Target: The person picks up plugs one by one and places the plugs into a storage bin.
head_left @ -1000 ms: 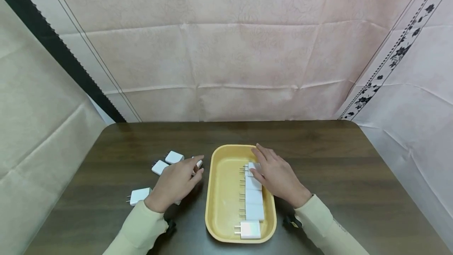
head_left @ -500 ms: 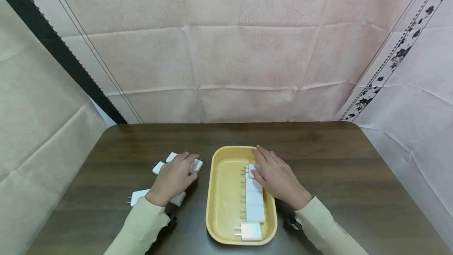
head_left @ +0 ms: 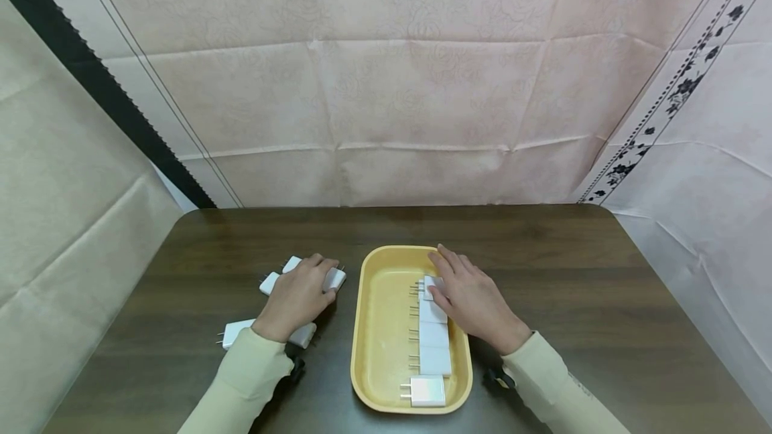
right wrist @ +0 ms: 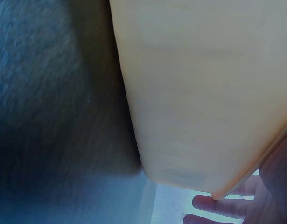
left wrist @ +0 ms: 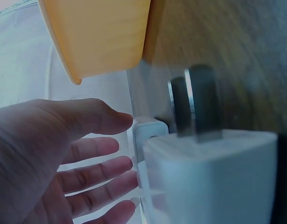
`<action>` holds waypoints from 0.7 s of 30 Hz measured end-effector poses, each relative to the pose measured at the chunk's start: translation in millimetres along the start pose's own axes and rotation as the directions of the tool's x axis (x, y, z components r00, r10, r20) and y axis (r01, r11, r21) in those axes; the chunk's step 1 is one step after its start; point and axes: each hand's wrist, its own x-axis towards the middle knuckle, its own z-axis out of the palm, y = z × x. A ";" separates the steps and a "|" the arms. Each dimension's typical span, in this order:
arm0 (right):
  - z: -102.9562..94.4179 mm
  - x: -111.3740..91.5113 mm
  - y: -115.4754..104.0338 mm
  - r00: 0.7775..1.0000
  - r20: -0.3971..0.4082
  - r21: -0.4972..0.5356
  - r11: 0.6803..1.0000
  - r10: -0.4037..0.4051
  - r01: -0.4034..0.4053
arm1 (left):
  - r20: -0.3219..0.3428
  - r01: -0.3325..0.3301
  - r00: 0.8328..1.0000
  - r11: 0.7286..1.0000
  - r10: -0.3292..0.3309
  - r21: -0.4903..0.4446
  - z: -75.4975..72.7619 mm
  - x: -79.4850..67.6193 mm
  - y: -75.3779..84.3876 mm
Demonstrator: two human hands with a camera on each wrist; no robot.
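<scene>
My left hand [head_left: 295, 303] is low over the table, thumb and fingertips right at a white plug-in charger [head_left: 334, 280]. In the left wrist view its fingers [left wrist: 103, 175] are spread and fairly straight, and the thumb reaches the charger's edge. My right hand [head_left: 479, 303] rests over the far right corner of the yellow tray [head_left: 376, 327], fingers extended past the rim and thumb over the farthest white charger [head_left: 429, 284]. Several more chargers [head_left: 433, 333] stand in a column along the tray's right side, prongs pointing left.
Other loose white chargers lie left of the tray: one [head_left: 236, 332] by the left sleeve, one [head_left: 303, 335] partly under the left wrist, and two [head_left: 269, 282] behind the left hand. The wooden table [head_left: 543, 253] ends at a cloth-covered wall [head_left: 422, 106].
My left hand has shifted slightly left and away, uncovering more of the charger at its fingertips and the one near the wrist. My right hand and the tray stay put.
</scene>
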 end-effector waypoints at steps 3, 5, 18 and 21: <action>0.1 0.2 0.2 1.000 0.001 -0.003 1.000 0.001 -0.001 | 0.002 0.004 1.000 1.000 -0.004 0.000 0.5 0.9 -0.2; 0.3 0.2 0.2 1.000 0.003 -0.003 1.000 0.004 -0.004 | 0.002 0.007 1.000 1.000 -0.007 0.000 0.6 0.9 -0.1; 0.8 0.0 0.1 1.000 0.002 0.011 1.000 0.001 -0.001 | 0.004 0.025 1.000 1.000 -0.025 0.015 1.5 4.2 0.6; 0.7 0.2 0.5 1.000 -0.004 0.015 1.000 -0.004 0.004 | 0.013 0.031 0.999 0.999 -0.031 0.020 1.8 5.8 0.9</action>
